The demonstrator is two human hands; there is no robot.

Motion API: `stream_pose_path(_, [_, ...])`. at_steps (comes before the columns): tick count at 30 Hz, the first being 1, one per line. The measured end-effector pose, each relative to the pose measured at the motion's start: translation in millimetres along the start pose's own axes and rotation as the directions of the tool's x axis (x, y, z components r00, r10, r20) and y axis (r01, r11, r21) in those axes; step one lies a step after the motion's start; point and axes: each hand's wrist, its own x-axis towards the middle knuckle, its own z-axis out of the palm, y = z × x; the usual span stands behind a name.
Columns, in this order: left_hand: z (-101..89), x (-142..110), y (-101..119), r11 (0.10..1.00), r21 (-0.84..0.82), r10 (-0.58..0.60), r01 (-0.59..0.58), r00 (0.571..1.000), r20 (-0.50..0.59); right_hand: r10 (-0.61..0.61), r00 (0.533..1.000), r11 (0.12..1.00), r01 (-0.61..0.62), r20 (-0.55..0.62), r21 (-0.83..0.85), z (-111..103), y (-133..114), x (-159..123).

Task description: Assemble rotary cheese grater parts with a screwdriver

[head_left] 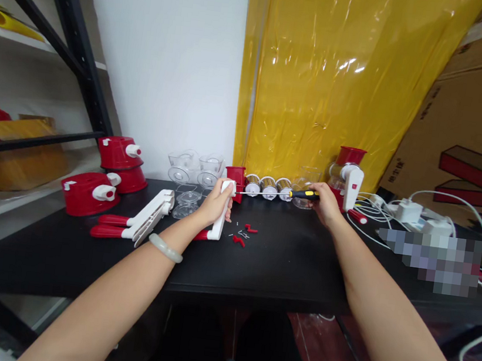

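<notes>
My left hand [215, 202] is closed around a white crank handle [218, 225] with a red grip at its lower end, held upright over the table. In my right hand [326, 202] is a screwdriver [304, 194] with a yellow and black handle. Its metal shaft points left, and the tip meets the upper end of the crank handle; the exact contact is too small to make out. Below, on the black table [274, 268], lie small red parts [239, 240] and several tiny screws [243, 235]. Three metal grater drums [269, 188] stand in a row behind the screwdriver.
Red housings [88, 193] and white handles with red grips [147, 215] are at the left. Clear plastic hoppers [187, 200] stand behind my left hand. An assembled red and white grater [347, 180] is at back right, beside white cables and chargers [409, 211]. A shelf frame [72, 28] rises left.
</notes>
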Motion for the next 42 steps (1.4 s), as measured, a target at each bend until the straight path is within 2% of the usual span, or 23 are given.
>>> stream_pose_path(4, [-1.3, 1.2, -0.7, 1.0, -0.011, 0.012, -0.013, 1.0, -0.017, 0.006, 1.0, 0.991, -0.003, 0.024, -0.134, -1.8, 1.7, -0.1])
stream_pose_path(7, [-1.7, 1.4, -0.3, 1.0, -0.02, 0.01, -0.01, 1.0, -0.028, -0.005, 0.999, 0.989, 0.01, 0.035, -0.146, -1.2, 1.8, -2.2])
stream_pose_path(17, [-1.9, 2.1, -0.6, 1.0, -0.015, 0.017, -0.017, 1.0, -0.013, 0.05, 0.997, 0.988, -0.059, 0.067, 0.146, 4.3, -4.0, -5.4])
stream_pose_path(19, [-1.8, 2.0, -1.3, 1.0, -0.011, 0.016, -0.016, 1.0, -0.008, 0.075, 0.995, 0.99, -0.083, 0.069, 0.116, 2.9, -4.1, -5.1])
stream_pose_path(21, [-2.1, 2.1, -2.0, 1.0, -0.006, 0.015, -0.015, 1.0, -0.009, 0.065, 0.996, 0.998, -0.066, 0.054, 0.017, 1.6, -2.7, -4.5])
stream_pose_path(23, [-2.5, 2.5, -2.6, 1.0, -0.002, 0.011, -0.011, 1.0, -0.017, -0.002, 0.999, 0.997, 0.005, 0.046, -0.078, 1.1, -1.0, -4.1])
stream_pose_path(25, [-2.8, 3.0, -2.8, 1.0, -0.004, 0.008, -0.008, 1.0, -0.023, -0.067, 0.996, 0.992, 0.072, 0.053, -0.102, 1.4, -0.2, -4.3])
stream_pose_path(29, [-2.4, 2.8, -2.0, 1.0, -0.006, 0.01, -0.01, 1.0, -0.016, -0.032, 0.998, 0.996, 0.028, 0.05, 0.08, 1.8, -4.0, -6.8])
stream_pose_path(31, [-1.9, 2.1, -1.6, 1.0, -0.004, 0.011, -0.011, 1.0, -0.008, 0.0, 0.995, 0.98, -0.02, 0.099, 0.2, 0.7, -7.1, -8.3])
stream_pose_path(33, [-1.6, 1.7, -1.7, 1.0, -0.007, 0.013, -0.013, 1.0, -0.006, 0.011, 0.989, 0.968, -0.048, 0.147, 0.248, -0.9, -9.2, -9.0])
stream_pose_path(35, [-1.6, 1.7, -2.2, 1.0, -0.01, 0.012, -0.013, 1.0, -0.013, 0.04, 0.989, 0.973, -0.072, 0.145, 0.219, -1.9, -9.0, -8.3])
stream_pose_path(38, [-2.5, 2.6, -2.7, 1.0, -0.011, 0.006, -0.006, 1.0, -0.023, 0.069, 0.992, 0.995, -0.075, 0.102, 0.059, -1.4, -5.1, -5.8])
stream_pose_path(40, [-3.2, 3.2, -2.2, 1.0, -0.016, 0.004, -0.004, 1.0, -0.027, 0.032, 0.995, 0.998, -0.026, 0.09, -0.064, 0.0, -2.1, -5.0])
stream_pose_path(42, [-3.5, 3.3, -1.4, 1.0, -0.022, 0.003, -0.003, 0.999, -0.037, -0.024, 0.997, 0.995, 0.032, 0.078, -0.099, 1.5, -0.9, -5.7])
